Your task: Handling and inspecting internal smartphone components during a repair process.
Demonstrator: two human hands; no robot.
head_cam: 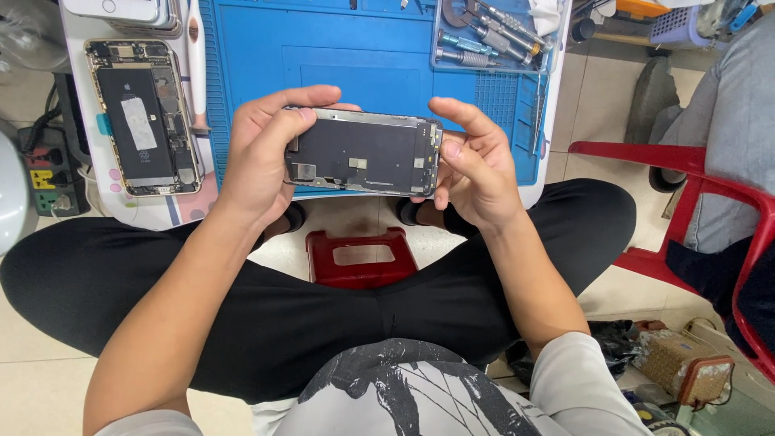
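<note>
A seated person holds a detached phone screen (363, 152) back side up over the near edge of a blue mat (371, 56), inspecting its inner face. The left hand (262, 153) grips the screen's left end, thumb curled over the top edge and fingers wrapped beneath; the right hand (472, 165) pinches the right end, its thumb pressed at the edge and its index finger lifted clear above. Both hands are closed on the screen — neither is free.

The screen sits level between them, its dark shield plate and small metal brackets facing the camera. At ten o'clock from it, an opened phone body (144, 117) lies on the desk (81, 206), battery and board exposed, well apart from the hands. At one o'clock, a clear tray of screwdrivers (492, 36) rests on the mat's far corner. A red stool (361, 258) shows below the screen between the person's knees, and a red chair (686, 173) stands at three o'clock.

By the look of it, the work is at the checking stage: the screen is off the body and being turned over in hand. Any next move would call for a steady hold by the edges, care with the thin flex cables along the lower edge — and one hand freed before a tool can be taken from the tray.
</note>
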